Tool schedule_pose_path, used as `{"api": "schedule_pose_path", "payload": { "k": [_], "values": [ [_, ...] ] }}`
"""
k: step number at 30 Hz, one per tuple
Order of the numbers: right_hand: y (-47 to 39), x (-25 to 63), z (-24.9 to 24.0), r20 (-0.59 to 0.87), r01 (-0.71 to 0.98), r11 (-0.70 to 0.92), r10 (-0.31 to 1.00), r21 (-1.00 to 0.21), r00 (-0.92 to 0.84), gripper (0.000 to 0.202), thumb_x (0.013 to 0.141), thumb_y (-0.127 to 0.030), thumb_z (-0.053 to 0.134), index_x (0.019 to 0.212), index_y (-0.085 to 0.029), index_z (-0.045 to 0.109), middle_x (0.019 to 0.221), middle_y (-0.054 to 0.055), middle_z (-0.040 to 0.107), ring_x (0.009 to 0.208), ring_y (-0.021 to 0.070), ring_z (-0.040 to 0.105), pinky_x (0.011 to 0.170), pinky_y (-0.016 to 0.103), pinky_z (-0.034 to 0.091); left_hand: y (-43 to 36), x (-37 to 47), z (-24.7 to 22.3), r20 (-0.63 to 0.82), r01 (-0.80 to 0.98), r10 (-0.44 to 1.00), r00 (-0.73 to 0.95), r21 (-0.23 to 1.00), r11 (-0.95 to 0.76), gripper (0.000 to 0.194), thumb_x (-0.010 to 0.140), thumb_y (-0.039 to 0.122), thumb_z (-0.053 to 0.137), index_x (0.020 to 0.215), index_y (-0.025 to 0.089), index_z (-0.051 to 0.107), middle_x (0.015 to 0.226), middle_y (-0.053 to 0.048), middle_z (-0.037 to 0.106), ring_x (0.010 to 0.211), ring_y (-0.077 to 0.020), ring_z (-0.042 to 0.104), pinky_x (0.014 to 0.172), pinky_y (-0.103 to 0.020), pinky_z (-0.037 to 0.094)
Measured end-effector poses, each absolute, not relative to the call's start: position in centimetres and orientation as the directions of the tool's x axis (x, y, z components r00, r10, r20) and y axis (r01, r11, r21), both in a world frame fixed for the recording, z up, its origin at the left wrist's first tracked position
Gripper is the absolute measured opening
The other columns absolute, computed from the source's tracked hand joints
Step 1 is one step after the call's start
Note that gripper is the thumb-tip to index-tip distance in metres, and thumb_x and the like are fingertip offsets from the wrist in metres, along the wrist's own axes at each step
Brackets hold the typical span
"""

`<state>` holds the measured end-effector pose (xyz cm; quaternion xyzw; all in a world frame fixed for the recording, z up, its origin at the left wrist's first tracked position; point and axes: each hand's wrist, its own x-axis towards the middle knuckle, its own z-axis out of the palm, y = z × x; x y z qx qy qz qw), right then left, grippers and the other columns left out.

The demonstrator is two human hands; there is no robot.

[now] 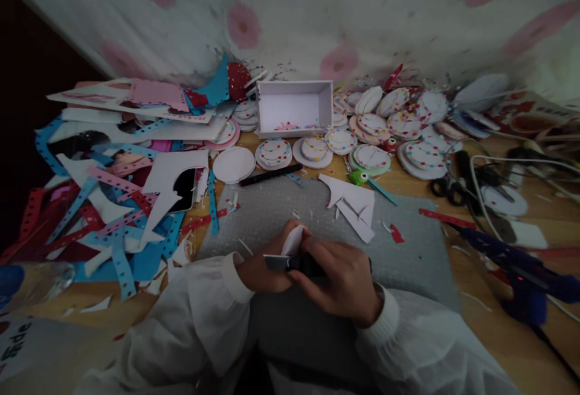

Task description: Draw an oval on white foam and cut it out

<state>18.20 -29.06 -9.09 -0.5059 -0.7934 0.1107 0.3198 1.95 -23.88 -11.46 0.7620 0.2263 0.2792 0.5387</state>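
My right hand (342, 274) is closed around the black handle of a utility knife (277, 261), whose wide blade points left. In my left hand (267, 265), partly hidden behind the right, is a small white foam disc (293, 240) gripped at its edge. The blade lies close against the lower side of the disc; whether it touches cannot be made out. Both hands are above the near part of a grey cutting mat (412, 250). A cut white foam offcut (351, 202) and small white shavings lie on the mat beyond them.
Layered white discs with coloured beads (274, 152) line the back beside a white box (294, 108). Paper scraps (113, 202) pile up at left. A blue glue gun (521, 268), scissors (448, 189) and cables are at right. A black pen (270, 174) lies behind the mat.
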Motion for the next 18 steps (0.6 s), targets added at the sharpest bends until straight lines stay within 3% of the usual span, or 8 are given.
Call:
{"api": "schedule_pose_path", "payload": {
  "k": [8, 12, 18],
  "values": [
    [-29.1, 18.4, -9.0, 0.382, 0.772, 0.407, 0.895, -0.489, -0.23, 0.033, 0.089, -0.047, 0.052, 0.084, -0.016, 0.063, 0.067, 0.004, 0.068, 0.058, 0.0157, 0.064, 0.053, 0.026, 0.04, -23.6, 1.9, -11.5, 0.14, 0.069, 0.649, 0.747, 0.956, -0.285, 0.038, 0.076, 0.024, 0.051, 0.111, 0.025, 0.037, 0.092, -0.005, 0.054, 0.084, -0.0217, 0.059, 0.073, -0.036, 0.054],
    [-28.8, 18.9, -9.1, 0.397, 0.807, 0.377, 0.897, -0.455, -0.195, 0.035, 0.09, -0.048, 0.051, 0.074, -0.018, 0.06, 0.058, 0.002, 0.062, 0.051, 0.0138, 0.057, 0.05, 0.025, 0.035, -23.5, 1.7, -11.4, 0.073, 0.099, 0.644, 0.762, 0.969, -0.227, 0.038, 0.073, 0.019, 0.048, 0.11, 0.025, 0.041, 0.087, -0.003, 0.051, 0.076, -0.02, 0.056, 0.068, -0.036, 0.053],
    [-27.9, 21.2, -9.8, 0.403, 0.918, 0.022, 0.903, -0.396, 0.152, 0.046, 0.094, -0.054, 0.04, 0.065, -0.02, 0.052, 0.049, 0.001, 0.055, 0.043, 0.0138, 0.051, 0.045, 0.024, 0.027, -24.0, 1.3, -12.0, -0.018, 0.042, 0.599, 0.8, 0.999, -0.026, 0.049, 0.062, 0.012, 0.049, 0.108, 0.027, 0.039, 0.086, 0.0, 0.048, 0.064, -0.0122, 0.048, 0.051, -0.023, 0.044]
  ]
}}
